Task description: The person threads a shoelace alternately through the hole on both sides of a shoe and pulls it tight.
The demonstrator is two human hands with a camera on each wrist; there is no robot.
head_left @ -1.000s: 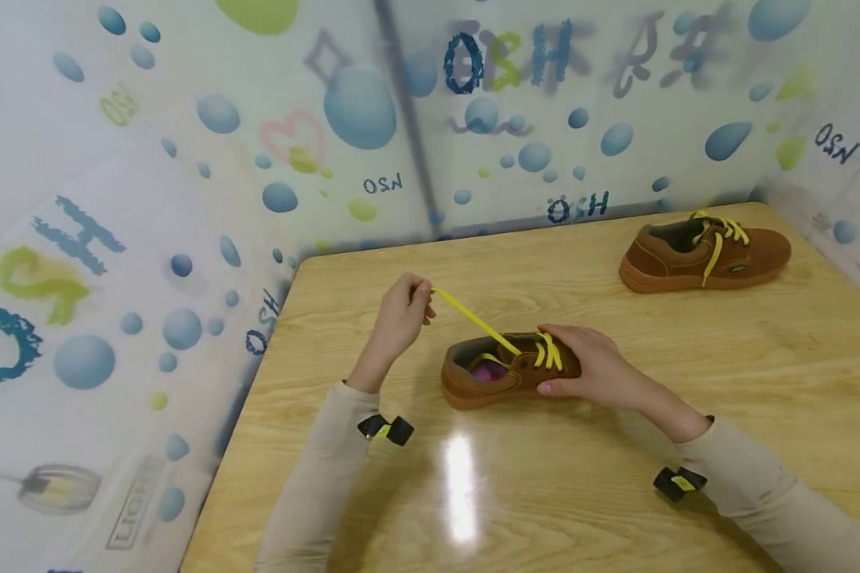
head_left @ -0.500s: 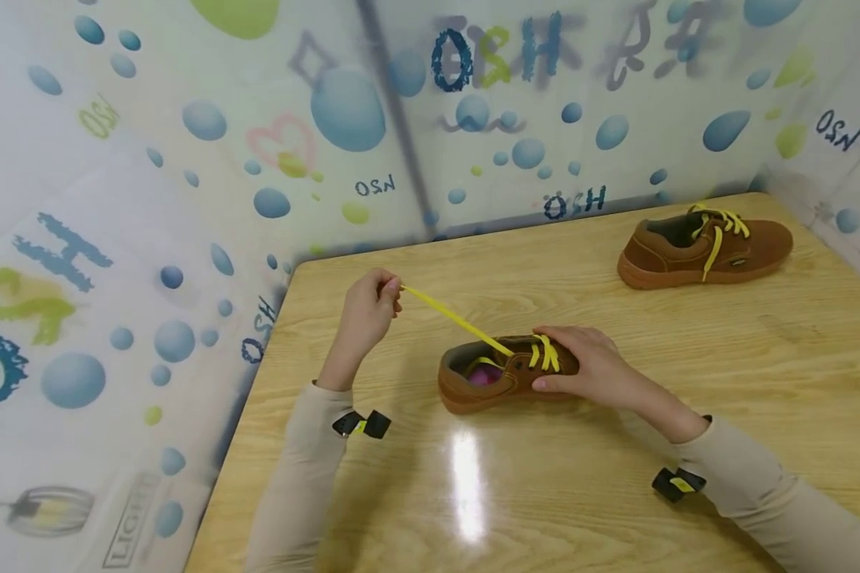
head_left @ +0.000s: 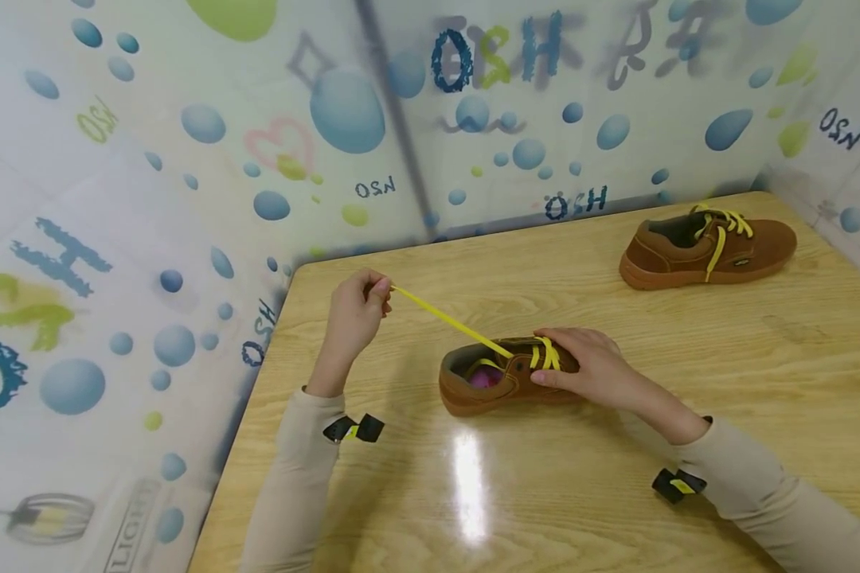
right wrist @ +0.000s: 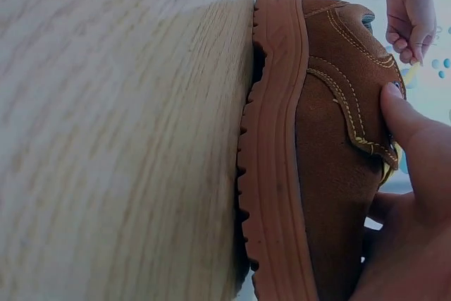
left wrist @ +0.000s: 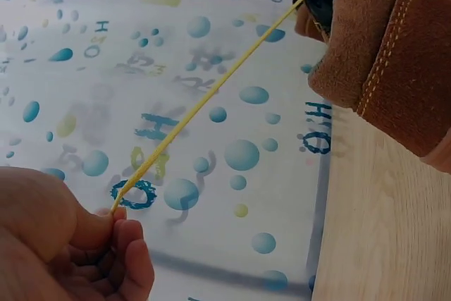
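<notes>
A brown shoe [head_left: 476,394] with yellow laces stands on the table, its toe pointing right. My right hand [head_left: 591,362] grips it over the front, thumb on the near side by the lacing and fingers across the far side. Up and to the left, my left hand [head_left: 358,310] pinches the end of a yellow shoelace [head_left: 447,319]. That lace runs taut from the fingertips down to the shoe's top eyelets, as the left wrist view also shows. Something purple-pink [head_left: 486,376] shows inside the shoe's opening. In the right wrist view the ridged sole [right wrist: 275,139] rests along the tabletop.
A matching brown shoe [head_left: 709,251] with laces in place stands at the back right of the wooden table [head_left: 580,493]. Walls printed with blue drops [head_left: 347,111] rise behind and to the left. Each sleeve has a black wrist device [head_left: 677,484].
My left hand has drawn back to the left, and the stretch of yellow lace between it and the shoe is longer. My right hand keeps its grip on the shoe.
</notes>
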